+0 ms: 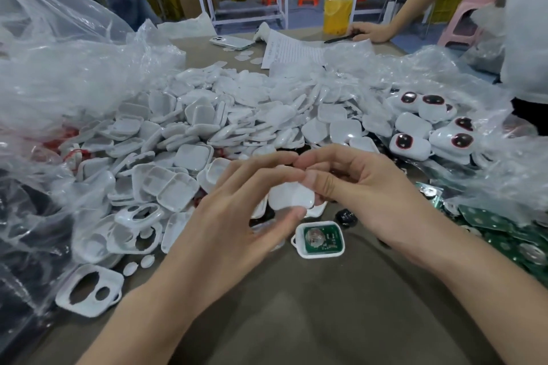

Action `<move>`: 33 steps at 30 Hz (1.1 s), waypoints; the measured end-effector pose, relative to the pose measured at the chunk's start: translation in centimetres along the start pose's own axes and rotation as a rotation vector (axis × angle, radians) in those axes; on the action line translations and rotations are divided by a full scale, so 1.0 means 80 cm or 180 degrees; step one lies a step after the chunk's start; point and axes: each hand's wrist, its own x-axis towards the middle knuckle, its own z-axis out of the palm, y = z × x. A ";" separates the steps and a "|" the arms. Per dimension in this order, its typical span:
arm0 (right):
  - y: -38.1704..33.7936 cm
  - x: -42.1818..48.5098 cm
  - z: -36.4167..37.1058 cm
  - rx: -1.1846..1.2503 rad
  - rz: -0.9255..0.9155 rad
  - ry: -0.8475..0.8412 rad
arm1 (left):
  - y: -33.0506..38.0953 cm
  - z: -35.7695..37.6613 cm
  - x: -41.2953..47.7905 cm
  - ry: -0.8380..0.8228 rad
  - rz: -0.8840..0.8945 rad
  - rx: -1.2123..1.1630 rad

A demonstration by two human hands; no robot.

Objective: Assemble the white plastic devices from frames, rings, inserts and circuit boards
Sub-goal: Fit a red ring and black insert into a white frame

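Both hands meet over the table's middle on one white plastic shell (289,195). My left hand (234,222) holds it from the left, thumb under its lower edge. My right hand (355,187) pinches its upper right corner with thumb and curled fingers. Just below them lies a white frame with a green circuit board (320,238) set inside. A white frame with two holes (89,290) lies at the front left. Behind the hands spreads a large heap of white covers (207,121).
Finished white devices with dark red lenses (430,127) pile up at the right, green circuit boards (504,234) below them. Clear plastic bags (59,68) crowd the left and right. Another person's hand (370,31) rests by a drink jar (338,6) at the far edge.
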 end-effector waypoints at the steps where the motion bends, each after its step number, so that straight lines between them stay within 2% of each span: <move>1: -0.001 -0.001 0.000 -0.0015 -0.0005 -0.0007 | 0.000 0.000 -0.001 0.0008 0.0030 0.0004; 4: -0.003 -0.008 -0.005 -0.0023 -0.0092 0.0183 | -0.005 0.002 -0.001 0.0209 0.0067 0.0056; 5: -0.003 -0.013 -0.011 -0.0246 -0.0185 0.0281 | -0.009 0.002 -0.001 0.0317 0.0009 0.0080; 7: -0.002 -0.029 -0.027 -0.1284 -0.0380 0.0262 | -0.017 -0.001 0.001 0.0540 -0.0168 0.0124; 9: -0.001 -0.044 -0.039 -0.2350 -0.0419 -0.0099 | -0.025 -0.002 0.003 0.0700 -0.0346 0.0163; 11: 0.001 -0.052 -0.042 -0.2769 -0.0393 -0.0441 | -0.028 -0.001 0.004 0.0744 -0.0386 0.0215; 15: 0.003 -0.048 -0.035 -0.3050 -0.0537 -0.0835 | -0.031 0.004 0.003 0.0651 -0.0352 0.0312; 22: 0.004 -0.049 -0.030 -0.3036 -0.0927 -0.0832 | -0.032 0.005 0.005 0.0712 -0.0309 0.0420; 33: 0.007 -0.046 -0.029 -0.2862 -0.0878 -0.0918 | -0.032 0.005 0.006 0.0727 -0.0342 0.0385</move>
